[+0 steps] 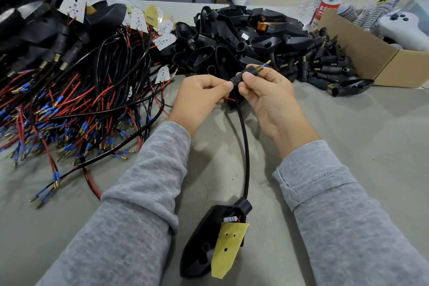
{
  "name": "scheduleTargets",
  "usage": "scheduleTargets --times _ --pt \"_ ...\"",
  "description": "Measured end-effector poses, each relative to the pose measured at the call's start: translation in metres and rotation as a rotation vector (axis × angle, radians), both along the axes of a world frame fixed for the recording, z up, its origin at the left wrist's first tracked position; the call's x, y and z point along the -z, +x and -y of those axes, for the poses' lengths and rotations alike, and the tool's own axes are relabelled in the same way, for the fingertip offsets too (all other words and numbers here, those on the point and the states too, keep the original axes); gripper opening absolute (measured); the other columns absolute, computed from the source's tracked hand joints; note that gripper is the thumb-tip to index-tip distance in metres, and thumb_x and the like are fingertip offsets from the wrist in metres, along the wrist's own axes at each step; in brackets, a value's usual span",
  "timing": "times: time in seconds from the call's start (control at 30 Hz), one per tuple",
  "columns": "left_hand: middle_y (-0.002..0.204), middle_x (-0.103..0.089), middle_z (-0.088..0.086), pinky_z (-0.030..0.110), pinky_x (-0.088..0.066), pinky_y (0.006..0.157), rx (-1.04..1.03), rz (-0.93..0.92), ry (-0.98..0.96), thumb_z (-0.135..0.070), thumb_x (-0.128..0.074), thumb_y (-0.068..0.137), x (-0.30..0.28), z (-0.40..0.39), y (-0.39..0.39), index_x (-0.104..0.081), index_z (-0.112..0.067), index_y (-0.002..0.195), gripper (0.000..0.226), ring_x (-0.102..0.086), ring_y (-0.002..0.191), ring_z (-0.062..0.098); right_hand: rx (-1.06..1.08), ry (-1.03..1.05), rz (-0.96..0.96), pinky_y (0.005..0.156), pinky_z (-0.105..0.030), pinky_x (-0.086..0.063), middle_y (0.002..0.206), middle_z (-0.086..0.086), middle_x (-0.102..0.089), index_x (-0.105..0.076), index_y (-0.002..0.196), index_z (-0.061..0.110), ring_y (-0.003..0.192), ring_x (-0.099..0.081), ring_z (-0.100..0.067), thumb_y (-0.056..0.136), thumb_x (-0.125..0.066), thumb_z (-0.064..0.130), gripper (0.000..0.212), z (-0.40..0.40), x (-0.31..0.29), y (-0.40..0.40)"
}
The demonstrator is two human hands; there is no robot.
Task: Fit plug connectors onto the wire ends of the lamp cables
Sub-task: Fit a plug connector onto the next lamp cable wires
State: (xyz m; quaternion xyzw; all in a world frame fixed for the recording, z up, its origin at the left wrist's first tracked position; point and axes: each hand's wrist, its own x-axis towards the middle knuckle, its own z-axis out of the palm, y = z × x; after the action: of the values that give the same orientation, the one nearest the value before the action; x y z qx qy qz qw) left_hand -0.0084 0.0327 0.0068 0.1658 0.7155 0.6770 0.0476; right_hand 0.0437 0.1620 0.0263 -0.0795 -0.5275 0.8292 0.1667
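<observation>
Left hand (201,95): pinches plug connector (246,73)
Right hand (267,90): grips it too
Risk: red wire (228,99) may snag outside

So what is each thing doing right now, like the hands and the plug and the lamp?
left hand: pinches the black cable's end
right hand: holds the plug connector
plug connector: on the cable, blue wire with brass tip sticking out its end
black cable: bent, running down to the lamp housing
lamp housing: lying open on the table, yellow board tilted out
cardboard box: open
</observation>
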Motion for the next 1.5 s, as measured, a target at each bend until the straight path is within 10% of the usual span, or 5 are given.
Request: scheduleTargets --times 1.5 --pt "0.067 -0.063 -0.006 0.013 -0.046 0.058 0.012 -0.12 -0.056 -0.009 -0.06 0.094 -0.0009 0.0016 0.0028 -0.066 -0.018 0.078 0.02 -0.056 0.058 -0.002 -0.005 0.04 0.015 0.062 -0.02 -0.054 0.068 -0.004 -0.061 -0.058 0.092 0.002 0.06 -0.059 -0.011 0.092 -0.059 -0.006 0.009 -0.0002 -0.0012 0.0014"
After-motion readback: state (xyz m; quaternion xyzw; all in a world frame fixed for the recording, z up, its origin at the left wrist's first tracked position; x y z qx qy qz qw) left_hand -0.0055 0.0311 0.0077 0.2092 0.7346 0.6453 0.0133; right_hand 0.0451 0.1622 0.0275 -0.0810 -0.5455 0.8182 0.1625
